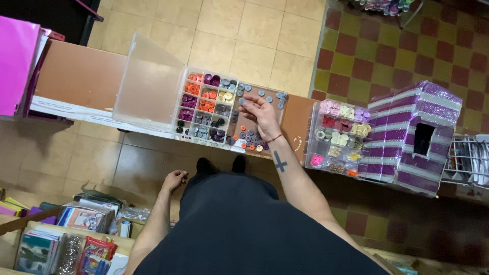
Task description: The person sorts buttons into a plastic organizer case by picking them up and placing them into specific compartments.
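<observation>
Head view, right hand: the right hand (261, 113) is reaching out over the table (81, 76), fingers (244, 101) pinching a small grey button (242, 101) at their tips.
Head view, button: it is sitting between the fingertips, just beside the right edge of the button box (206, 107), above the table top.
Head view, loose buttons: loose buttons (252, 137), grey, purple and orange, are lying scattered on the table under and around the right hand.
Head view, button box: it is lying open on the table, its clear lid (147, 84) standing up on the left; its compartments are holding orange, purple, cream, grey and black buttons.
Head view, left hand: the left hand (174, 180) is hanging low beside the body, well apart from the table, fingers loosely curled and holding nothing that shows.
Head view, second box: a clear box of beads (338, 137) is sitting at the table's right end, touching or just beside a purple striped cardboard house (412, 135).
Head view, lower left: books and packets (76, 239) are lying on a low shelf.
</observation>
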